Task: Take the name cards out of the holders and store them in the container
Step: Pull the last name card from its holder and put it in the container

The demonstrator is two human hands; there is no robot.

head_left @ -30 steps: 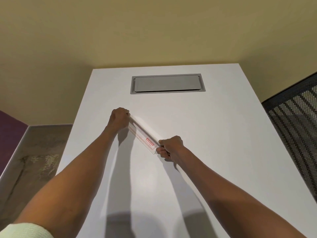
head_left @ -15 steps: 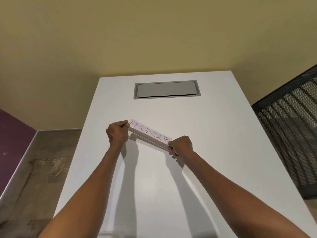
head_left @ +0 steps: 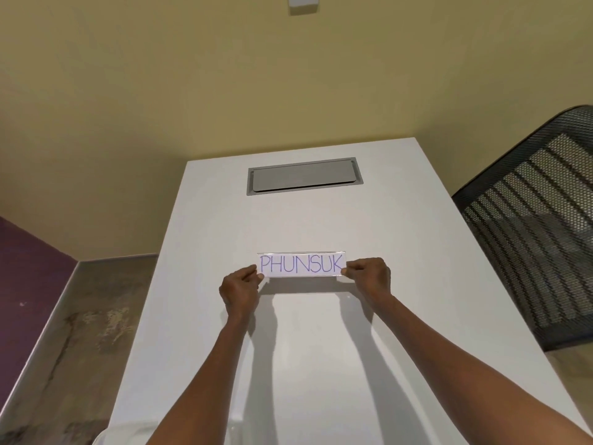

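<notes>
Clear plastic, the holder [head_left: 301,254] is held level above the table [head_left: 401,284], its card [head_left: 301,264] reading PHUNSUK not yet out. The left hand [head_left: 239,292] pinches the left end, fingers nearly closed; the right hand [head_left: 369,277] pinches the right end likewise. Next, one hand likely must slide the card out sideways. No container is clearly seen.

one name card [head_left: 301,264], one holder [head_left: 333,254], two hands, one chair [head_left: 539,220]
</notes>
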